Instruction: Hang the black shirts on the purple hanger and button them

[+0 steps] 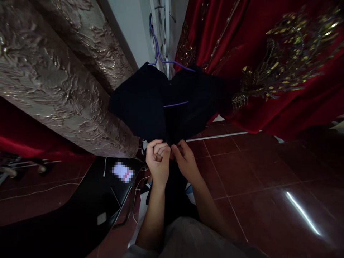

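A dark garment (pixel 142 100), navy or black, hangs in front of me on a purple hanger (pixel 176 63). Its front is parted, and the hanger's lower bar shows through the gap. At the lower front edges of the cloth, my left hand (pixel 158 159) and my right hand (pixel 185 157) are close together, fingertips nearly meeting. Both hands are closed, thumbs pressed to fingers, pinching the garment. Whether a button or another small part lies between the fingertips is too dark to tell.
Shiny embossed beige fabric (pixel 80 82) hangs at left. Red cloth with gold sequins (pixel 290 61) hangs at right. A white metal rack (pixel 166 36) stands behind the hanger. Lower left, a black table (pixel 72 215) bears a phone with a blurred screen (pixel 123 172). The floor is red tile (pixel 255 172).
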{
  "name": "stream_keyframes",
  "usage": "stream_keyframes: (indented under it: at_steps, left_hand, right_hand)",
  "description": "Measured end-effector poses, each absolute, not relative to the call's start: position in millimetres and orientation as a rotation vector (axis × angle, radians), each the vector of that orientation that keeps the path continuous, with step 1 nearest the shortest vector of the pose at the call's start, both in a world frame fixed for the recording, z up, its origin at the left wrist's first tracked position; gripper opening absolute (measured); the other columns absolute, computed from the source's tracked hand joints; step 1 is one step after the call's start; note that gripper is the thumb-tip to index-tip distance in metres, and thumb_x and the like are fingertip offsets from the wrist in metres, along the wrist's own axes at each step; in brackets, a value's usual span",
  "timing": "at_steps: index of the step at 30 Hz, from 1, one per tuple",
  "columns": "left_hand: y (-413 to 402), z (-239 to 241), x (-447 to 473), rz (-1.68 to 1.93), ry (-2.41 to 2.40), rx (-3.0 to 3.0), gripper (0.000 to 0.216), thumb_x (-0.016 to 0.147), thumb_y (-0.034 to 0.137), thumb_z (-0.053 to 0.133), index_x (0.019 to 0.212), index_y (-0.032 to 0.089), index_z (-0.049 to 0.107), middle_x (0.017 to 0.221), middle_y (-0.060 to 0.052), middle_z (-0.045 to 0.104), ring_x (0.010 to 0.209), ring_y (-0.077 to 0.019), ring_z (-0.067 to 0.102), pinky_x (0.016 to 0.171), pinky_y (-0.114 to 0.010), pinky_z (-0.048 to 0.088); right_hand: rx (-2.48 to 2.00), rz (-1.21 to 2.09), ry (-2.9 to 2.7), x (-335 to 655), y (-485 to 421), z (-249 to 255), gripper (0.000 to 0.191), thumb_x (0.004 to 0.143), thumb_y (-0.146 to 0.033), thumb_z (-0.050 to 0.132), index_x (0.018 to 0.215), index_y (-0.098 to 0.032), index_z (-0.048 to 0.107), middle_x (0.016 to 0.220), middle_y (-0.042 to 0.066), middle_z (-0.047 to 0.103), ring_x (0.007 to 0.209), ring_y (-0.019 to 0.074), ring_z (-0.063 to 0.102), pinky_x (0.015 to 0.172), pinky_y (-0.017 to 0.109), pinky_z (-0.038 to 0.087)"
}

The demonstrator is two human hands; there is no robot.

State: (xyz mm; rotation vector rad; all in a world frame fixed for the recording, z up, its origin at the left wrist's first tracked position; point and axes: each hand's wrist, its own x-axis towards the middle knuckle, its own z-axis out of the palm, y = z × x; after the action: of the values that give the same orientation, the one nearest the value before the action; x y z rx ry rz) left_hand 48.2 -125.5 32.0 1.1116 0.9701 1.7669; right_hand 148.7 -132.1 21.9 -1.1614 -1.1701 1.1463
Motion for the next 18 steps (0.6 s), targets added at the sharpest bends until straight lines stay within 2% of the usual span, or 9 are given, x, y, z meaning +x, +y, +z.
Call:
stream_keyframes:
  at_steps: [2,4,9,13,18]
  left_hand:
    - [-124,28,46,1.711,0.958,1.141,0.033,0.084,0.013,0.074,0.113,0.019,0.059,0.095,-0.005,0.072,0.089,-0.0142,0.074,0.085,-0.024,0.061]
    - [-122,24,43,1.653,0.955,1.187,0.038,0.082,0.01,0.072,0.117,0.019,0.06,0.102,-0.007,0.073,0.097,-0.0158,0.074,0.092,-0.027,0.06]
    - [-118,19,34,1.48,1.062,1.299,0.025,0.088,0.015,0.068,0.113,0.018,0.067,0.098,-0.007,0.071,0.092,-0.016,0.072,0.084,-0.026,0.06]
    - [-119,18,32,1.503,1.144,1.372,0.024,0.089,0.016,0.067,0.113,0.018,0.068,0.094,-0.005,0.071,0.087,-0.0148,0.072,0.082,-0.025,0.059]
    - [-122,18,34,1.608,1.205,1.428,0.024,0.089,0.015,0.072,0.111,0.02,0.063,0.086,-0.001,0.07,0.081,-0.0138,0.069,0.08,-0.025,0.056]
  right_hand:
    - [-1.174,1.123,-1.146,149,-133,21,0.031,0.101,-0.048,0.056,0.087,-0.022,0.047,0.072,-0.004,0.055,0.064,0.0104,0.052,0.059,0.023,0.04]
    - [-1.172,1.114,-1.118,149,-133,20,0.032,0.101,-0.048,0.056,0.086,-0.021,0.047,0.072,-0.004,0.055,0.064,0.0103,0.051,0.058,0.023,0.039]
    - [-1.121,1.166,-1.068,151,-132,19,0.028,0.097,-0.048,0.062,0.093,-0.021,0.053,0.075,-0.002,0.063,0.07,0.0123,0.06,0.064,0.023,0.045]
    - [-1.144,1.158,-1.105,150,-129,16,0.027,0.092,-0.043,0.07,0.1,-0.021,0.057,0.079,0.0,0.068,0.074,0.0145,0.065,0.069,0.025,0.048]
    - [-1.229,1.059,-1.161,154,-129,21,0.024,0.095,-0.043,0.063,0.092,-0.019,0.062,0.073,0.001,0.066,0.068,0.0138,0.064,0.064,0.024,0.046]
